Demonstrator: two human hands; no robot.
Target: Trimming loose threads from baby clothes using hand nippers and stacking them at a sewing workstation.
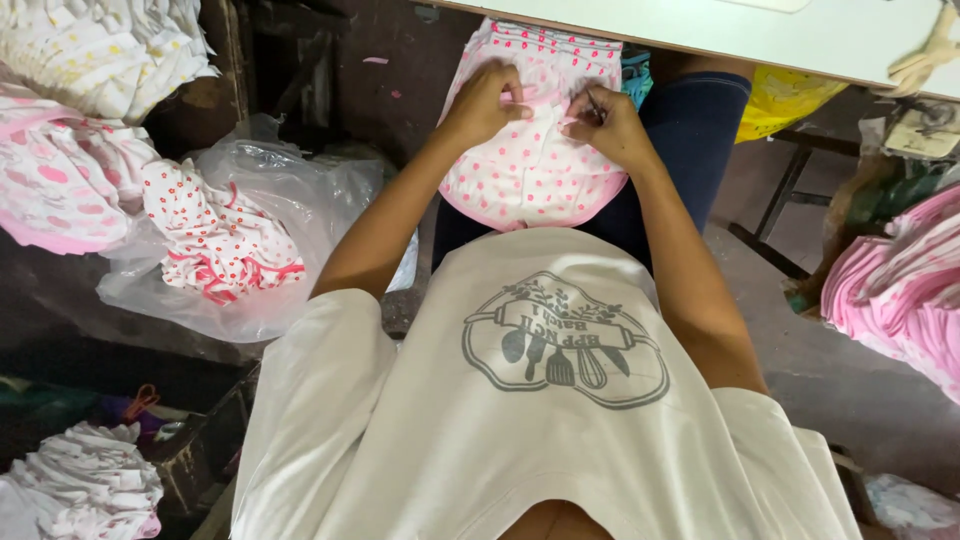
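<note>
Closest to me, my own pale shirt (540,400) with its grey printed emblem fills the bottom of the view and hides my lap and most of my legs; only a strip of dark blue trouser leg (690,150) shows past it on the right. Just beyond the shirt, the pink-dotted white garment (530,170) lies across my knees, its pink-edged lower hem towards me and its top end running up under the edge of the white table (800,30), where it is cut off from sight. My left hand (483,103) sits on the upper left of the garment, fingers curled and pinching a fold of the cloth. My right hand (610,125) rests just beside it on the upper right, clenched over the fabric, with something thin and dark poking from the fingers that I cannot make out. The two hands nearly touch, the garment's middle seam between them. To my left, a clear plastic bag (250,230) holds a white piece with red spots (215,240), and more pink and white pieces (70,150) pile up behind it, partly out of frame. At the far right a stack of pink cloth (900,290) is cropped by the edge.
</note>
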